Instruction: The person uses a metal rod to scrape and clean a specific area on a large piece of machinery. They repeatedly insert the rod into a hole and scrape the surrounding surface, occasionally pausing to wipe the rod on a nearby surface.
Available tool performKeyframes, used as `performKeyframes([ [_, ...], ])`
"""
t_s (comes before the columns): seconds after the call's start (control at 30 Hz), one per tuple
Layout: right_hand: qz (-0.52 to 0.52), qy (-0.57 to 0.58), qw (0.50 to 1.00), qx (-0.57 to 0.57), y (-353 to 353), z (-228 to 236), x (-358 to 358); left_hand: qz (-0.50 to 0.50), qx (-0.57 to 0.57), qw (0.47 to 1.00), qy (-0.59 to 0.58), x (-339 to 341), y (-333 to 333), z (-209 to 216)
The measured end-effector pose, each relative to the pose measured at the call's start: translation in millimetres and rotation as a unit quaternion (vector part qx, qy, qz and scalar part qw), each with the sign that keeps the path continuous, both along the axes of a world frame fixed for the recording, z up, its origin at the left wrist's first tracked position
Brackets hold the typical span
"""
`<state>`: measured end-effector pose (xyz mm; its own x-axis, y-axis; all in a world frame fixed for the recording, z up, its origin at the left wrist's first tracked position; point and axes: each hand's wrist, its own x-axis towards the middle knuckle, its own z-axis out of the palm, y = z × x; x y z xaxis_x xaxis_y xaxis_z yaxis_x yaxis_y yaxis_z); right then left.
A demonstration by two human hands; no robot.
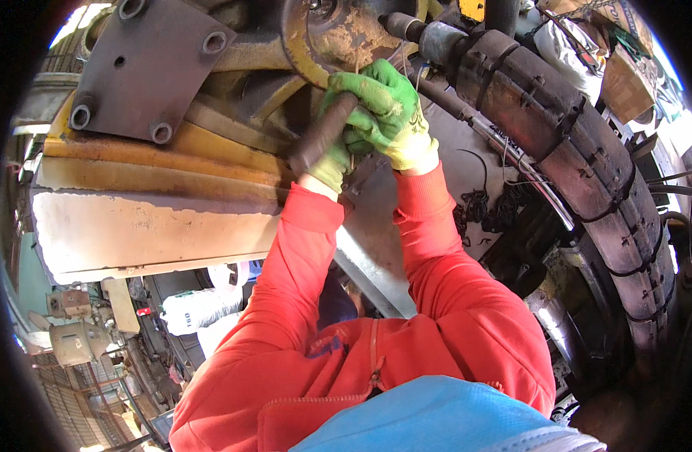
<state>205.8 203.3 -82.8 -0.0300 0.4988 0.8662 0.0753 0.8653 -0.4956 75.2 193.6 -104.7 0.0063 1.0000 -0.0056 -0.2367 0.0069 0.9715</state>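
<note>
1. Blue fabric (444, 418) lies nearest the camera, at the lower edge, over a red jacket (466, 339) with a zipper.
2. One dark cylinder (323, 135) slants in front of the left wrist; its lower end is blurred.
3. Two green-gloved hands come together around its upper part: the left hand (335, 162) mostly behind it, the right hand (391, 109) just to its right.
4. Directly above them is a worn yellow machine frame (173, 143), its paint rubbed and rusty, with a brown steel plate (154, 71) bearing four round collars and one small bare hole.
5. Below the frame, on the left, runs one pale panel (150, 233) with a ragged upper edge.
6. Right of the hands, a grey sheet (444, 169) carries a tangle of black cord (500, 207); beyond it curves one dark segmented band (579, 154).
7. Around the edges the workshop is crowded: two white sacks, one lower left (203, 309) and one upper right (568, 56), and a cardboard box (628, 83).
8. Right-hand fingers bend inward, pressed together beside the cylinder's upper end; what they close on is hidden. Left-hand fingers are too covered to tell.
</note>
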Motion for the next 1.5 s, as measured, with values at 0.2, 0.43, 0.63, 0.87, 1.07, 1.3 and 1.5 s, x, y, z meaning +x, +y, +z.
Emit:
performKeyframes([
  [0.2,0.038,-0.003,0.994,0.098,3.9,-4.4,-3.8,-0.047,-0.06,0.993,-0.086,1.6,-0.4,56.0],
  [0.43,-0.06,-0.002,0.994,0.094,11.3,-9.8,8.8,-0.1,0.096,0.949,0.284,12.4,12.4,87.4],
  [0.63,0.415,0.398,0.763,-0.293,2.0,-32.7,-8.6,0.032,-0.03,0.988,0.15,23.1,14.6,107.9],
  [0.87,0.423,0.269,0.755,-0.423,-4.4,-42.6,-13.6,0.052,0.058,0.965,0.249,26.8,34.8,111.3],
  [1.07,0.255,0.381,0.8,-0.386,8.3,-49.2,-27.6,0.112,-0.025,0.983,0.142,22.6,33.2,69.1],
  [1.3,0.241,0.364,0.841,-0.32,8.7,-50.8,-31.3,0.116,-0.115,0.986,-0.045,11.2,72.7,15.8],
  [1.5,0.146,0.334,0.861,-0.354,16.4,-57.4,-46.0,0.106,-0.014,0.933,0.345,-1.7,123.5,23.1],
])
